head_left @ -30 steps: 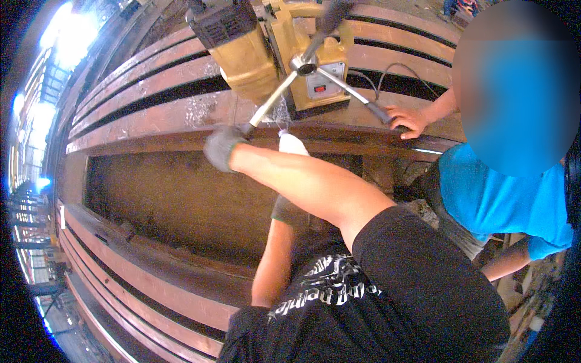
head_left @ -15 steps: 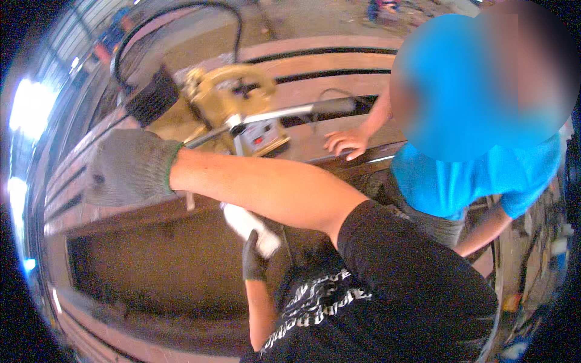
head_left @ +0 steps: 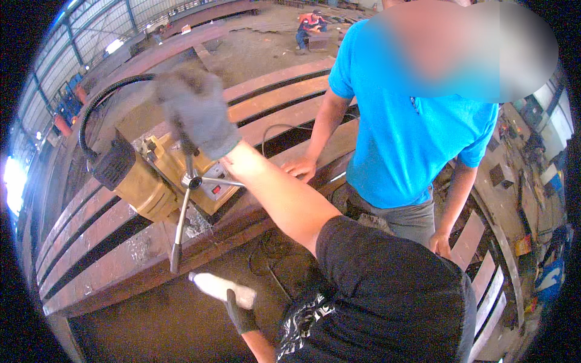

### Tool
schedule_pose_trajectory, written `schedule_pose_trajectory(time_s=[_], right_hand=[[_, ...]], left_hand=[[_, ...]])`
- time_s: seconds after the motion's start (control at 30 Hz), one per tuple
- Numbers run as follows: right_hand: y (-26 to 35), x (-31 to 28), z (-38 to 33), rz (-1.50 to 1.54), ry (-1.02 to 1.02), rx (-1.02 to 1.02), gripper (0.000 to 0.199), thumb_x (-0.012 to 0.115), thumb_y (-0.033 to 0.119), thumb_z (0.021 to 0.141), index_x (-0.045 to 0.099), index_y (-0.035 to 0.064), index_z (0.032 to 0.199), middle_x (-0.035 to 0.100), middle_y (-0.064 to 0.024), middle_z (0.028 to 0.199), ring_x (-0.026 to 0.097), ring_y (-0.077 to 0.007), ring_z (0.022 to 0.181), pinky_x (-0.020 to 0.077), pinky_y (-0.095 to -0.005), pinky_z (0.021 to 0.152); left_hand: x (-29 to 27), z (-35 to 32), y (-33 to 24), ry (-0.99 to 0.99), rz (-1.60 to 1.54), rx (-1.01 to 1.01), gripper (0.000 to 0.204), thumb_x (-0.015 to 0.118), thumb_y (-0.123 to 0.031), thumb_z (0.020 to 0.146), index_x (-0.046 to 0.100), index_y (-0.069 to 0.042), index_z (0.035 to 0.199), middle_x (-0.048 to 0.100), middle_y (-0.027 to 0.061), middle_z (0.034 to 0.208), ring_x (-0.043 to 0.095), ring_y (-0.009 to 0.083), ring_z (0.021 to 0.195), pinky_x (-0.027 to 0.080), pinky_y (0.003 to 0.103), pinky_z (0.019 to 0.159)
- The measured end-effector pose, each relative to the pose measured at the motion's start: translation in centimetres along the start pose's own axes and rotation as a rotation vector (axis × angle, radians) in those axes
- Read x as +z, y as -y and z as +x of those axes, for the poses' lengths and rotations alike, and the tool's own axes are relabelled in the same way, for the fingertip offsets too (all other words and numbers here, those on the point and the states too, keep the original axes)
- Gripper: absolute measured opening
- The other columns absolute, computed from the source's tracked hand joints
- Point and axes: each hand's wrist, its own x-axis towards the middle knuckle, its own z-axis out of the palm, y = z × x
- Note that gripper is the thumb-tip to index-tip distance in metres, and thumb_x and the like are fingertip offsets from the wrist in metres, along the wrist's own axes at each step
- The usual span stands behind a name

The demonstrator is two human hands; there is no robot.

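My left hand, in a dark glove, has its fingers wrapped round a white plastic bottle, tilted with its narrow end up and left. My right arm stretches across to a yellow drilling machine. The grey-gloved right hand, blurred, is closed round one dark-gripped feed handle of the machine's spoked hub. Another spoke points down toward the bottle, and a third reaches right behind my forearm. A red switch shows on the machine's base. The drill's cutting end is hard to make out.
The machine stands on rusty steel beams with gaps between them. Opposite, a co-worker in a blue shirt rests a hand on the steel. A black hose arches over the motor. Farther off, a person crouches.
My right hand has swung up and rightward, and the hub's spokes have turned. My left hand still holds the bottle. The view has shifted, showing more of the hall behind.
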Motion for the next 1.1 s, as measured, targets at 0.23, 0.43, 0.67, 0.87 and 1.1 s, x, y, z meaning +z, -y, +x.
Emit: schedule_pose_trajectory(time_s=[0.23,0.43,0.67,0.87,1.1], right_hand=[[-0.6,-10.9,0.0,-0.143,-0.313,0.061,0.026,0.065,0.032,0.101,0.064,0.0108,0.086,0.052,0.0035,0.061,0.047,-0.0082,0.047,0.0357,-0.0265,0.042],[-3.9,-22.5,-4.5,-0.435,-0.366,0.315,0.025,0.073,0.036,0.097,0.069,0.0121,0.091,0.052,0.0059,0.064,0.048,-0.0057,0.055,0.0379,-0.0244,0.048],[-11.1,-29.1,-13.2,-0.818,-0.139,0.362,0.024,0.077,0.027,0.092,0.074,0.0037,0.098,0.067,-0.0003,0.084,0.057,-0.0101,0.071,0.0475,-0.0284,0.063],[-9.9,-23.1,-13.2,-0.978,0.083,0.708,0.035,0.072,0.039,0.094,0.071,0.0035,0.096,0.067,-0.0068,0.079,0.059,-0.0140,0.066,0.0480,-0.0325,0.059],[-10.5,-19.9,-10.9,-0.968,0.715,0.807,0.050,0.063,0.048,0.097,0.069,0.0080,0.127,0.071,-0.0082,0.107,0.063,-0.0182,0.088,0.0524,-0.0352,0.078]], left_hand=[[4.4,-4.3,-3.7,-0.183,0.314,0.333,0.081,0.083,-0.029,0.087,0.039,-0.004,0.150,0.058,0.0100,0.130,0.058,0.0240,0.112,0.049,0.039,0.099],[4.4,-4.5,-3.9,-0.238,0.257,0.527,0.068,0.084,-0.020,0.085,0.050,-0.004,0.141,0.061,0.0073,0.123,0.060,0.0194,0.105,0.053,0.037,0.092],[7.6,-3.5,-3.2,-0.303,0.352,0.379,0.083,0.080,-0.015,0.085,0.036,0.000,0.154,0.053,0.0121,0.141,0.053,0.0244,0.128,0.045,0.038,0.109],[9.8,-5.4,-3.7,-0.354,0.475,0.382,0.081,0.081,-0.018,0.086,0.037,-0.003,0.152,0.056,0.0117,0.138,0.054,0.0250,0.128,0.044,0.039,0.110],[9.9,-5.9,-4.7,-0.377,0.578,0.468,0.081,0.083,-0.016,0.081,0.039,-0.003,0.148,0.057,0.0142,0.135,0.056,0.0274,0.126,0.048,0.042,0.107]])
